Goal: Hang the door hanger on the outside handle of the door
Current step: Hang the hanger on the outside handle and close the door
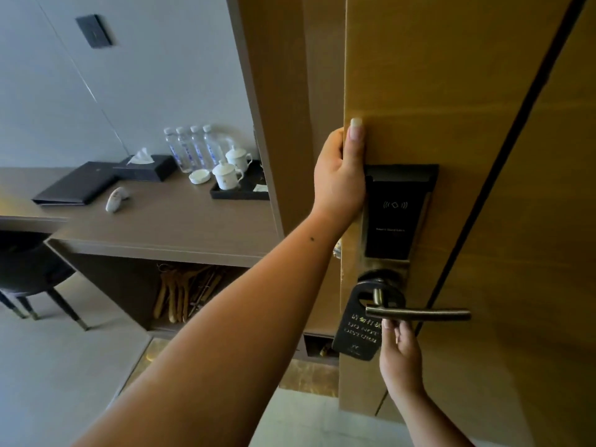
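Door hanger (356, 330): black card with pale lettering, already looped over the neck of the outside handle (419, 313) on the wooden door (451, 91), below the card-reader lock plate (395, 217); its lower end is tilted toward the left. Step in hand, as judged: seating and release; the card is best let go gently so that the cut-out settles against the handle's neck and hangs flat on the door face. Right hand (400, 350): raised from the near right, fingers narrowly pinched on the card's right edge just beneath the lever. Left hand (342, 175): arm extended, clasped around the door's edge, thumb flat on the outer face, fingers hidden behind.
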The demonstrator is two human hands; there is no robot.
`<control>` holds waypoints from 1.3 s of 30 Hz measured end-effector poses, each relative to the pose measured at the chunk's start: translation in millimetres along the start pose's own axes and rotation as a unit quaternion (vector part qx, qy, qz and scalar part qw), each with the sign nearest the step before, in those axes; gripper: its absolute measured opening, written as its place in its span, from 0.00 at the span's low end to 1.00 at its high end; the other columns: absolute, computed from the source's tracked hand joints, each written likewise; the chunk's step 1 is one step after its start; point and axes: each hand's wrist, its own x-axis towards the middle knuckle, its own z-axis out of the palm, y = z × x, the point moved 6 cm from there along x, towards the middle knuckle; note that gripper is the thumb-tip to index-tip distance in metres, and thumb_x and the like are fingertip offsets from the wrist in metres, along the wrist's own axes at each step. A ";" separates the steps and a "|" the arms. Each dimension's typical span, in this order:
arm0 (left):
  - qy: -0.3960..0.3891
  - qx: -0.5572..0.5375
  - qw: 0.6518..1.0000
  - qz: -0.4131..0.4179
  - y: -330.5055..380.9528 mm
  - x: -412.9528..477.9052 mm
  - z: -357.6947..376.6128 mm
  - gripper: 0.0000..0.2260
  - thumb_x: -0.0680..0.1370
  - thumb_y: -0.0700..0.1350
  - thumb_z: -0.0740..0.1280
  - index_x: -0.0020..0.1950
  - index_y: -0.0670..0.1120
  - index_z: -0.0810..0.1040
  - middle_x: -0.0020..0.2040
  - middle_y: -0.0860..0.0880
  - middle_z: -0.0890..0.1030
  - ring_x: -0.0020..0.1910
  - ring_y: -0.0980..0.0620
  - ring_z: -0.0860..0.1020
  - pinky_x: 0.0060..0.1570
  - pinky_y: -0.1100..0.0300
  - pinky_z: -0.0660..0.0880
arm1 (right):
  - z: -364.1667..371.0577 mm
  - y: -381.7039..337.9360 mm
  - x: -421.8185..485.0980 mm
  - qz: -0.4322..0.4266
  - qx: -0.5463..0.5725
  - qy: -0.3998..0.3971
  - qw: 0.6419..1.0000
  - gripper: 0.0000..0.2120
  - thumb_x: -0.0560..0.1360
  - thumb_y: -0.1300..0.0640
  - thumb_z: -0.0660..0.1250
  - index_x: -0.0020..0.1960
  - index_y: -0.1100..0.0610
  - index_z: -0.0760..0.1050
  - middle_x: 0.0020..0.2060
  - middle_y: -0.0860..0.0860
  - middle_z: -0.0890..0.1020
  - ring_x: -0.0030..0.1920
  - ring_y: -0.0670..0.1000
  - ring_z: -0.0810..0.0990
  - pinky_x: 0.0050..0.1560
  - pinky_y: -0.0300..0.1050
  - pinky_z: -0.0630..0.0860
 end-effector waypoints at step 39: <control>-0.687 0.130 0.564 0.438 125.3 -484.1 159.3 0.14 0.75 0.66 0.56 0.48 0.59 0.74 0.36 0.64 0.73 0.41 0.67 0.70 0.58 0.59 0.61 | -390.0 1.5 -464.1 0.153 0.316 0.408 0.843 0.10 0.77 0.55 0.59 0.46 0.58 0.77 0.34 0.55 0.79 0.32 0.53 0.78 0.30 0.41 0.72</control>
